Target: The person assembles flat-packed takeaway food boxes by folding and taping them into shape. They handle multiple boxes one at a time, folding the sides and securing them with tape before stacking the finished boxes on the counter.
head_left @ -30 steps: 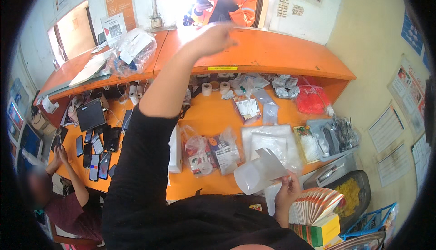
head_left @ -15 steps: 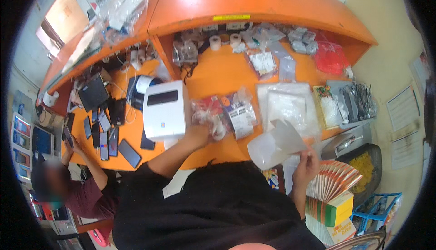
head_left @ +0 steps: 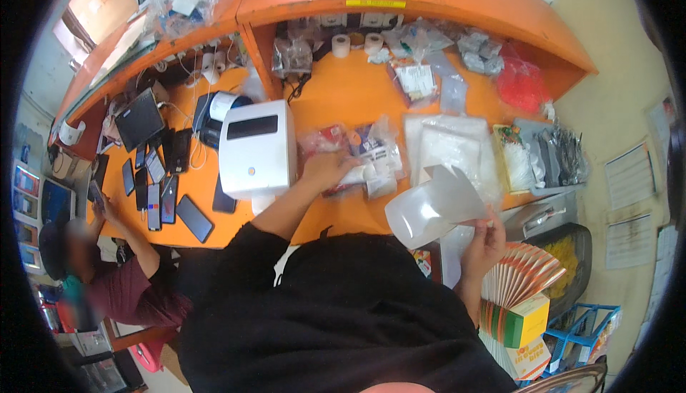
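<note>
My right hand (head_left: 484,241) pinches the lower right edge of a translucent, milky plastic sheet (head_left: 434,211), which curls and hangs over the desk's front edge. My left hand (head_left: 327,170) is over the clear-wrapped packets in the middle of the desk, fingers closed round a small white roll (head_left: 357,174) that looks like tape. Partly covered by that hand is a red and clear packet (head_left: 331,136). Beside it lies a purple and clear packet (head_left: 379,139) with a white label.
A white label printer (head_left: 257,153) stands left of my left hand. Several phones (head_left: 194,218) lie farther left, where a co-worker (head_left: 136,279) holds one. Flat clear bags (head_left: 454,146) lie behind the sheet. A fanned stack of booklets (head_left: 525,275) is near my right forearm.
My left hand has moved forward and slightly right, lifting the white roll over the packets. The sheet in my right hand has shifted slightly. My view has tilted a little.
</note>
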A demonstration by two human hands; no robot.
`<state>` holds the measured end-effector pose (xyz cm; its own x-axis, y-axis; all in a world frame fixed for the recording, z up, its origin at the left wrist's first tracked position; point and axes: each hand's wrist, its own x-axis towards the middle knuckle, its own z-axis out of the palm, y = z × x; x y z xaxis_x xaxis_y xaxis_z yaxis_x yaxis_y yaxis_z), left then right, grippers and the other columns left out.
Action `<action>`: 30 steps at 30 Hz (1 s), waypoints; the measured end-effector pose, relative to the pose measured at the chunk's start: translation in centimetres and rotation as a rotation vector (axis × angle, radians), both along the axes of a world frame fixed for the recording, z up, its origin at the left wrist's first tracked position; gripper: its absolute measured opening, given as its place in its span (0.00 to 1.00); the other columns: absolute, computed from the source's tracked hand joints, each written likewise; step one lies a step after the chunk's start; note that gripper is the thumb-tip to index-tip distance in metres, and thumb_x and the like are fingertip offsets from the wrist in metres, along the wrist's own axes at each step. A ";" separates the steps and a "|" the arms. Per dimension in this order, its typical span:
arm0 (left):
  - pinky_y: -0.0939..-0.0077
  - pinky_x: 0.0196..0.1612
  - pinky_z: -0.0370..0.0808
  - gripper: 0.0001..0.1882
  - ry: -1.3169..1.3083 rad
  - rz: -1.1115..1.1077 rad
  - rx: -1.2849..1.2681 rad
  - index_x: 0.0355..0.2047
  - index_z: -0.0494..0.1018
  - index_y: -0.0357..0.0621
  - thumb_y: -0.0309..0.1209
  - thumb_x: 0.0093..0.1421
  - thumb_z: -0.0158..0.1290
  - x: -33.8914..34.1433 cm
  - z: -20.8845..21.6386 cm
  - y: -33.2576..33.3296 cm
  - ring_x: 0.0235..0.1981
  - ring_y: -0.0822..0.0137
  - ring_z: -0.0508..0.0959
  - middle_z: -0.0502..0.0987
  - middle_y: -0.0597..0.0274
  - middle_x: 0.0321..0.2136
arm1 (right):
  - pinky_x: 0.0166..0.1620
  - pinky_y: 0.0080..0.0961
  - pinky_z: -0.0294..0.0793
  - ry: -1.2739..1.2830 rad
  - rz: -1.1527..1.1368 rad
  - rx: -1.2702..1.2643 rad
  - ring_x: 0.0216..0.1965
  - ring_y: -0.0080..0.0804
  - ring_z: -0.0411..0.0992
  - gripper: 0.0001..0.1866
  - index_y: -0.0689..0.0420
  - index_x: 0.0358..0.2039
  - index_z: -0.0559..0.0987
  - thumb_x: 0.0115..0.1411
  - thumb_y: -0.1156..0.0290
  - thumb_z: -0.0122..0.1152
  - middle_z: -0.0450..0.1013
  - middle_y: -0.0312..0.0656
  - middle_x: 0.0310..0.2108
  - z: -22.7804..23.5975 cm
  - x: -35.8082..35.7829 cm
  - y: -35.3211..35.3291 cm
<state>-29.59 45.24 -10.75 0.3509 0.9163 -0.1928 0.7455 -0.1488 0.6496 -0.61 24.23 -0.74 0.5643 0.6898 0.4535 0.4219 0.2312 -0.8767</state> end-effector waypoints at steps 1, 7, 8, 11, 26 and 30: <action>0.55 0.43 0.77 0.29 0.272 -0.065 0.100 0.48 0.74 0.42 0.51 0.54 0.60 -0.2 -0.1 0.2 0.38 0.50 0.82 0.81 0.45 0.36 | 0.50 0.25 0.73 -0.017 0.014 0.003 0.45 0.29 0.75 0.12 0.66 0.48 0.76 0.65 0.79 0.55 0.77 0.45 0.45 -0.2 0.4 -0.2; 0.53 0.39 0.78 0.38 0.235 0.080 0.349 0.57 0.64 0.39 0.50 0.53 0.61 -1.2 -0.1 -0.8 0.35 0.45 0.82 0.81 0.43 0.34 | 0.40 0.17 0.74 0.036 -0.070 -0.036 0.38 0.23 0.75 0.13 0.65 0.50 0.76 0.66 0.75 0.57 0.77 0.41 0.40 -1.2 1.0 -2.1; 0.53 0.39 0.78 0.39 0.299 0.079 0.287 0.58 0.62 0.39 0.51 0.54 0.60 -1.3 -0.1 -0.7 0.35 0.44 0.82 0.81 0.43 0.34 | 0.38 0.15 0.74 0.098 -0.053 -0.006 0.37 0.22 0.75 0.13 0.64 0.50 0.76 0.66 0.75 0.58 0.77 0.40 0.39 -1.2 0.9 -2.2; 0.52 0.43 0.77 0.29 0.372 0.098 0.199 0.54 0.68 0.44 0.50 0.59 0.56 -1.9 -0.1 0.2 0.40 0.43 0.81 0.80 0.40 0.38 | 0.25 0.10 0.59 0.038 -0.040 0.042 0.26 0.13 0.66 0.13 0.64 0.48 0.77 0.63 0.77 0.60 0.77 0.39 0.37 -1.0 0.7 -2.2; 0.61 0.42 0.80 0.25 -1.699 0.427 -0.281 0.49 0.72 0.34 0.44 0.63 0.51 -2.8 13.4 -0.3 0.38 0.56 0.81 0.79 0.48 0.42 | 0.42 0.20 0.75 0.007 -0.110 -0.079 0.39 0.26 0.76 0.13 0.67 0.49 0.76 0.63 0.81 0.56 0.78 0.46 0.42 -1.2 1.1 -1.4; 0.68 0.38 0.81 0.15 -1.842 0.272 -0.221 0.39 0.75 0.41 0.40 0.60 0.54 -2.5 20.3 -1.9 0.32 0.64 0.82 0.81 0.56 0.33 | 0.50 0.27 0.74 0.010 -0.074 -0.109 0.44 0.32 0.76 0.13 0.68 0.49 0.76 0.64 0.82 0.55 0.78 0.49 0.44 -1.2 1.0 -0.6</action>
<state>-32.06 43.31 9.53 0.0974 0.9902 0.1004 -0.8351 0.0264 0.5495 0.43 23.63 -1.97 0.6196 0.6913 0.3717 0.4250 0.1026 -0.8994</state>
